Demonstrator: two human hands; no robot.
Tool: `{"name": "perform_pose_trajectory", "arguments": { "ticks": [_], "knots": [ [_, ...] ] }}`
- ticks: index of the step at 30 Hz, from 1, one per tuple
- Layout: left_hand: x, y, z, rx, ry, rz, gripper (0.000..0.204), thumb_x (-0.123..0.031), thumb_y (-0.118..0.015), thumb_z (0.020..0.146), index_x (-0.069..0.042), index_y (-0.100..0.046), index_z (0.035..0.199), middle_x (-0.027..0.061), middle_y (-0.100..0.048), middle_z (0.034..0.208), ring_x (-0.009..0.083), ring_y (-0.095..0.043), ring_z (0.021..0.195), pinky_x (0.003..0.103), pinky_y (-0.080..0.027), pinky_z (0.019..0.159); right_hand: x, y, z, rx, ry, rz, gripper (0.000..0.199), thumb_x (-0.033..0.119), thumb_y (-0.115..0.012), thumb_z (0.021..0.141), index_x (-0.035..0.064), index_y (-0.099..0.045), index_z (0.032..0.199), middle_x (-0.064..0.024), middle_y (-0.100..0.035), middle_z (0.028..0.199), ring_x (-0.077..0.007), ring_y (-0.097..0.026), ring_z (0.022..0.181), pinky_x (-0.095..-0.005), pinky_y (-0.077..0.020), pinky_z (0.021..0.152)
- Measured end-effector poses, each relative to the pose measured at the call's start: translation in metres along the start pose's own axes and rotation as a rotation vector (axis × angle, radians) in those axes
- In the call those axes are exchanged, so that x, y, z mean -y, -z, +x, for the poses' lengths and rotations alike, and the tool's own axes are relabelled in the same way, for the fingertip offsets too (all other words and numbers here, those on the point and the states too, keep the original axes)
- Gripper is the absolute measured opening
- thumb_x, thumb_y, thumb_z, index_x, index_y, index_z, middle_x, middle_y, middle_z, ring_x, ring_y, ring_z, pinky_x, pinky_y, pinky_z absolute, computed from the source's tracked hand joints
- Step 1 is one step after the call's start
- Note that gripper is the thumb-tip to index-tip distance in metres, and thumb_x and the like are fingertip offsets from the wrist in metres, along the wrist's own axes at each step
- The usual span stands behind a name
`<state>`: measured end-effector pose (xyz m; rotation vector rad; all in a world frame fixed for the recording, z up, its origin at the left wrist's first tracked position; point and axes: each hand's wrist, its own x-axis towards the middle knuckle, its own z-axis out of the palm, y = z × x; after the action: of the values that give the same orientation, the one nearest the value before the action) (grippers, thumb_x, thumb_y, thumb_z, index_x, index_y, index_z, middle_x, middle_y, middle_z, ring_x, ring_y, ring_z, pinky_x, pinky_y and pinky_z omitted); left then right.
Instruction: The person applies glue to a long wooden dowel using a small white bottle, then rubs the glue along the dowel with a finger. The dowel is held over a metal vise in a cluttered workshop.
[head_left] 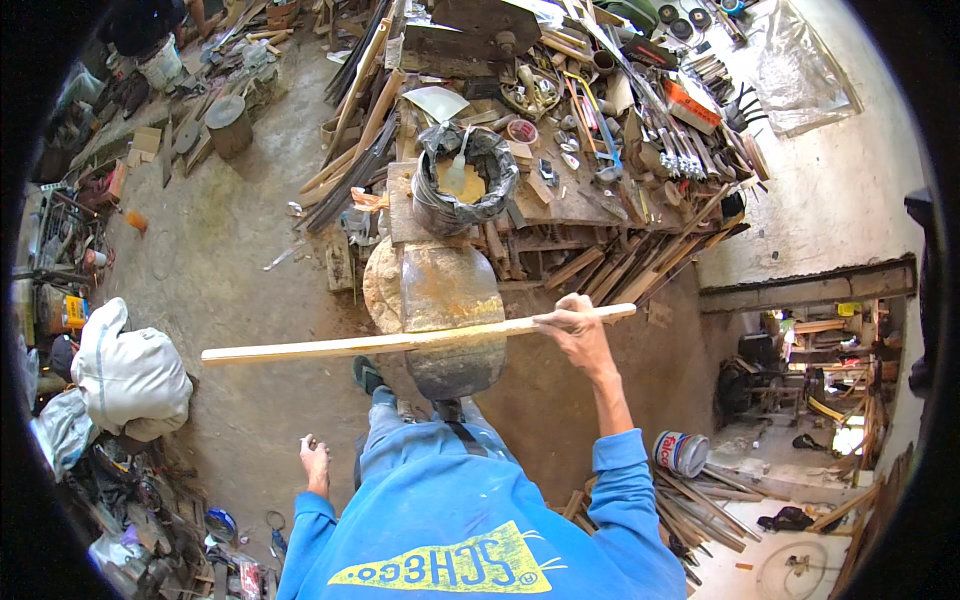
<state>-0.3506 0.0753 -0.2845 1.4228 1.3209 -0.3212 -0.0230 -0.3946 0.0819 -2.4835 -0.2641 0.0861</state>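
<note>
My right hand (575, 328) grips a long, pale wooden strip (320, 349) close to its right end, thumb and fingers closed round it. Leftward the strip runs across a rounded, worn block (450, 285) with yellowish smears, and its far left end hangs free over the floor. Low on the left, my left hand (315, 462) is away from the strip, fingers loosely bent and a little apart, with nothing visible in it. Just beyond the block stands a bucket (425, 203) lined with a black bag, holding yellowish stuff and a pale-handled tool (457, 172).
A cluttered bench (575, 208) with tools and wood offcuts lies ahead. Wooden strips (625, 265) stick out beneath it. A stuffed white sack (130, 375) sits at the left, a paint can (682, 453) at the right. Concrete floor (240, 250) shows between.
</note>
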Motion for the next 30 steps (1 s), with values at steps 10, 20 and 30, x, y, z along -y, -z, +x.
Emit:
{"name": "perform_pose_trajectory", "arguments": {
  "ticks": [10,20,30],
  "knots": [
    [-0.02,0.003,-0.011,-0.026,0.006,-0.024,0.058,0.0,-0.062,0.089,-0.003,-0.048,0.145,0.0127,-0.058,0.124,0.0138,-0.065,0.072,0.028,-0.053,0.052,0.11,-0.106,-0.025,-0.126,0.241,-0.16,0.041,0.021,-0.077,0.084,0.0077,-0.068,0.122,-0.0114,-0.063,0.118,-0.0314,-0.055,0.116,-0.0442,-0.0429,0.099],
    [0.01,0.011,-0.011,0.002,0.068,-0.012,0.057,0.001,-0.059,0.088,-0.002,-0.047,0.143,0.0098,-0.059,0.11,0.0153,-0.063,0.069,0.029,-0.053,0.052,0.157,-0.156,-0.05,0.002,0.12,-0.261,0.064,0.027,-0.061,0.095,-0.0021,-0.043,0.149,-0.0206,-0.043,0.154,-0.036,-0.037,0.145,-0.0536,-0.0213,0.121],
    [-0.026,-0.008,0.003,0.032,0.029,0.05,0.057,0.0,-0.057,0.088,-0.002,-0.047,0.144,0.0136,-0.061,0.117,0.0166,-0.065,0.072,0.029,-0.053,0.051,0.139,-0.148,-0.059,-0.095,-0.008,-0.301,0.071,0.036,-0.057,0.097,-0.0076,-0.038,0.149,-0.0258,-0.04,0.154,-0.0384,-0.034,0.147,-0.0526,-0.022,0.122]
  ]
}}
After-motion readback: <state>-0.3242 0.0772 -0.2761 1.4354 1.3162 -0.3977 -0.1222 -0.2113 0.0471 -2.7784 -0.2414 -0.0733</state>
